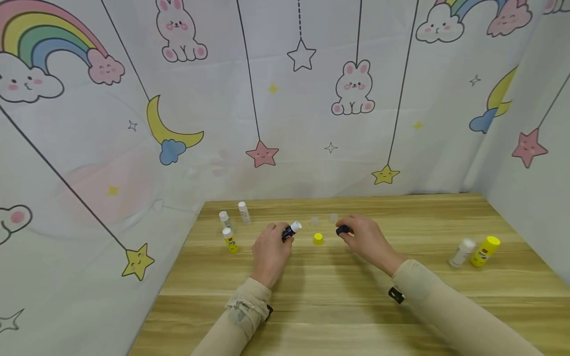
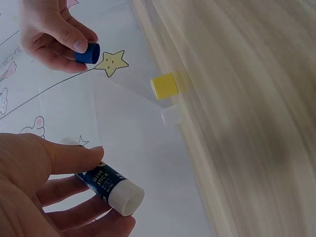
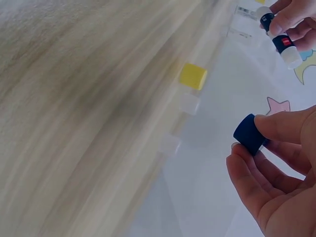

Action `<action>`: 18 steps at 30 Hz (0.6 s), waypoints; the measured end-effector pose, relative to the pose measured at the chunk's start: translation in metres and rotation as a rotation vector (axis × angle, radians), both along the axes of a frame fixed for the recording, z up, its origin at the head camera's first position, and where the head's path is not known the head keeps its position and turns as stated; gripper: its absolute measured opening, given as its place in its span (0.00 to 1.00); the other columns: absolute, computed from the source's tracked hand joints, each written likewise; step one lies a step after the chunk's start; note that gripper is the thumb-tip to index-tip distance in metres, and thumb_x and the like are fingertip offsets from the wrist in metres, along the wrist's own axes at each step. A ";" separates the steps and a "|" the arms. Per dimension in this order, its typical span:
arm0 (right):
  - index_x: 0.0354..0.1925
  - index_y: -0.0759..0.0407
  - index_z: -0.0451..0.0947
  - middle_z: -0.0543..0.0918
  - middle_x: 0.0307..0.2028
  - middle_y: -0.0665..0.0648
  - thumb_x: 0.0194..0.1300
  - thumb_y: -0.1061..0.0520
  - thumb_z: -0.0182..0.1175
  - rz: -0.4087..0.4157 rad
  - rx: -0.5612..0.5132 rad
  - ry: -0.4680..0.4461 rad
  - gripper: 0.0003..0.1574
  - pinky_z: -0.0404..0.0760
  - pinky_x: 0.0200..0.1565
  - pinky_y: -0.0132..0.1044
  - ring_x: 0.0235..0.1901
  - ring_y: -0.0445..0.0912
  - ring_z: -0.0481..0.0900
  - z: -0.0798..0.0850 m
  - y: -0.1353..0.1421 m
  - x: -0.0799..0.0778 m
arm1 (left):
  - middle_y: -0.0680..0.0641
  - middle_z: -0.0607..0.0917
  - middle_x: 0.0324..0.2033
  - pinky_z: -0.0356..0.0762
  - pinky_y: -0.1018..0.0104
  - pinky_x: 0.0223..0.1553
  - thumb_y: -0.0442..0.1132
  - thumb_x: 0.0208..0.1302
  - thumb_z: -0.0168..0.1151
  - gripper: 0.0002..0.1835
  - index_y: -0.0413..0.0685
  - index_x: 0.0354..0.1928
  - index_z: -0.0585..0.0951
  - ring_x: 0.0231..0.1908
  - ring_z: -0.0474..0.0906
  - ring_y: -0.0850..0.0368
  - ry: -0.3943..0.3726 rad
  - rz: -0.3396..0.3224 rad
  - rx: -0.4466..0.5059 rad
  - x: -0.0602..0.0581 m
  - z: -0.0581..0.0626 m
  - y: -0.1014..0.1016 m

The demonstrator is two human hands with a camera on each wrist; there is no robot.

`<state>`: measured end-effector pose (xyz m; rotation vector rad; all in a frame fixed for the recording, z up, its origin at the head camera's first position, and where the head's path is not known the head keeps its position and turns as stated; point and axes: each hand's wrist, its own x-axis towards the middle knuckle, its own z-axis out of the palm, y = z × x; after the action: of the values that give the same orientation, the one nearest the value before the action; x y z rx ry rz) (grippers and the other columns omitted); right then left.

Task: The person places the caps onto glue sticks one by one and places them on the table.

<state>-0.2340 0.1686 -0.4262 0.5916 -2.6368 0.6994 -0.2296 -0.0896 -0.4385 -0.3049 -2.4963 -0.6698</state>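
Note:
My left hand (image 1: 272,252) holds a dark blue and white glue stick (image 2: 109,183) between thumb and fingers, its uncapped white end tilted up and to the right in the head view. A dark blue cap (image 3: 249,134) is pinched between the thumb and fingers of my right hand (image 1: 367,240), apart from the glue stick. On the table between the hands stands a yellow cap (image 1: 318,239). Behind it are two translucent whitish caps, one a little left (image 1: 314,221) and the other cap (image 1: 333,217) near the right fingertips.
At the table's left are two white glue sticks (image 1: 243,212) and a yellow one with a white cap (image 1: 229,240). To the right stand a larger white glue stick (image 1: 462,253) and a large yellow one (image 1: 485,251). A patterned curtain (image 1: 311,168) hangs behind the wooden table (image 1: 320,301).

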 end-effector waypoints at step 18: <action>0.48 0.53 0.86 0.84 0.40 0.51 0.62 0.60 0.72 -0.022 -0.049 -0.010 0.15 0.84 0.39 0.43 0.36 0.45 0.83 0.015 -0.007 0.003 | 0.48 0.85 0.35 0.83 0.55 0.31 0.38 0.56 0.77 0.14 0.50 0.44 0.86 0.31 0.84 0.52 0.013 -0.045 -0.006 0.002 -0.006 0.012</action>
<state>-0.2307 0.1614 -0.4112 0.5461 -2.6235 0.7598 -0.2272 -0.0779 -0.4447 -0.3678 -2.4857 -0.6759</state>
